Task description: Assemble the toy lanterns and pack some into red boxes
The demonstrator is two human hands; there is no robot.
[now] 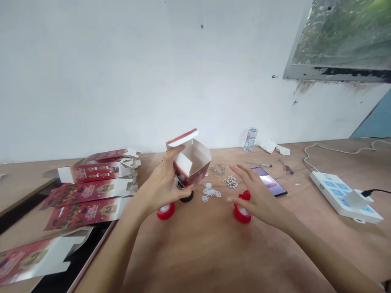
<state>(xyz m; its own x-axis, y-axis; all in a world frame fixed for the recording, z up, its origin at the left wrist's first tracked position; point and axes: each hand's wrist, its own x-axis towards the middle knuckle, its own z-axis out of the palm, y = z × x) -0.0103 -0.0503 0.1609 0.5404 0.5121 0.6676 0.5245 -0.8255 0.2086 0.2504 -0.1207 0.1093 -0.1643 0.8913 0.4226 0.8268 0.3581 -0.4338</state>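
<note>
My left hand [166, 183] grips a red-and-white cardboard box [200, 156] by its side, above the table. The box is unfolded into shape, its near end open with flaps sticking out and a white inside showing. To the right, my right hand [255, 195] is apart from the box, fingers spread, with nothing in it. Just behind its fingers lies a red ring-shaped object [242, 215], partly hidden. A similar red ring-shaped object [165, 211] sits below my left hand, close to a black round piece [187, 198].
Flattened red cartons [91, 193] lie along the left. Small white tags [210, 191], metal discs [231, 182] and a heap of thin metal pieces [218, 169] are mid-table. Further right are a phone [270, 182], a screwdriver [259, 164], a clear bottle [251, 139] and a power strip [343, 195].
</note>
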